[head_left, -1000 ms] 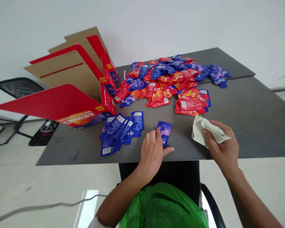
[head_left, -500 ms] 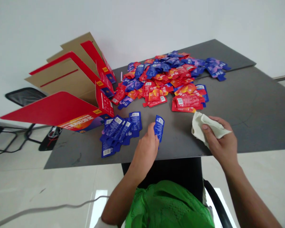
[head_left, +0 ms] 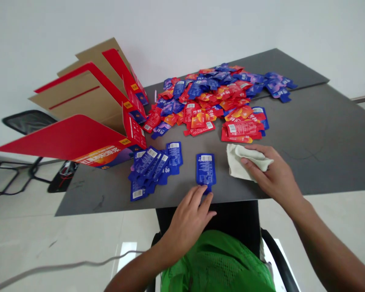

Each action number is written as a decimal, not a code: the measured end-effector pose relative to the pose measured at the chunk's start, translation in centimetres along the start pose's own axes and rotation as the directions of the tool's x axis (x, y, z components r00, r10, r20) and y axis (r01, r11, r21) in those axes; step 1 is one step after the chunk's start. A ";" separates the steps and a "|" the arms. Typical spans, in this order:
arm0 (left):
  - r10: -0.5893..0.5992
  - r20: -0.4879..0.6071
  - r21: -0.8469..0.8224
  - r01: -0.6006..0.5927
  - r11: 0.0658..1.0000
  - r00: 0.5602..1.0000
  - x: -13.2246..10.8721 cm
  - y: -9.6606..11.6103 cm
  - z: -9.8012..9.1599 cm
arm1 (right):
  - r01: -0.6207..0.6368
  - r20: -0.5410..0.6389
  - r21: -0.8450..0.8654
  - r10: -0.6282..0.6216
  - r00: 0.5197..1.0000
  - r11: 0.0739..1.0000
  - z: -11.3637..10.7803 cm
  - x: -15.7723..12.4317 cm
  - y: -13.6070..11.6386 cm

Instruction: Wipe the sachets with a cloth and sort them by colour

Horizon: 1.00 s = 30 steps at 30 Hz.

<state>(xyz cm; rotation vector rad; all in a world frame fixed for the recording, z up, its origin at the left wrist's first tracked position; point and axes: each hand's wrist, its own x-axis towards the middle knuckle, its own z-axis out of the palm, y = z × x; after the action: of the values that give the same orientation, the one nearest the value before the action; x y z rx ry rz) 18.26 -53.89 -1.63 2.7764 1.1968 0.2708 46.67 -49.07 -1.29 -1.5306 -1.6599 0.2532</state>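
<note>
One blue pouch lies flat on the table near its front edge, barcode end away from me. My left hand has its fingers stretched out, the tips touching the pouch's narrow spout end. In my right hand is a folded whitish cloth, pinched between thumb and fingers just right of the pouch. To the left, several blue pouches overlap in a spread stack. Behind, a large heap of red and blue pouches covers the table's far middle, with a small red stack in front of it.
Red cardboard boxes with raised flaps stand in a row at the table's left end. The grey table extends right, with its front edge close to my body. A cable runs across the floor at lower left.
The blue pouch that my left hand held up now lies flat on the table, and those fingers have opened. My right hand has moved left with the cloth, nearer the pouch.
</note>
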 end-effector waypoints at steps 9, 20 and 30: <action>0.140 -0.036 0.164 -0.132 0.977 0.989 -1.4 -1.3 1.8 | 0.560 0.512 0.005 -0.483 0.710 0.829 6.8 2.1 -2.7; 0.170 -0.074 0.273 -0.144 0.951 0.983 -0.9 -0.9 1.9 | 0.544 0.329 -0.084 -0.492 0.806 0.835 6.1 6.2 -2.8; 0.151 -0.119 0.305 -0.108 0.946 0.981 -0.8 -0.4 2.4 | 0.589 0.452 -0.223 -0.452 0.769 0.777 8.4 8.9 -0.2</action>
<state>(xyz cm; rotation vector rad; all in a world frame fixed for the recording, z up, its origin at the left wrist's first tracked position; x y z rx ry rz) 17.92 -54.22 -4.11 3.1526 1.1720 0.3287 41.68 -37.95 -2.50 -1.2235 -2.4899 -0.0784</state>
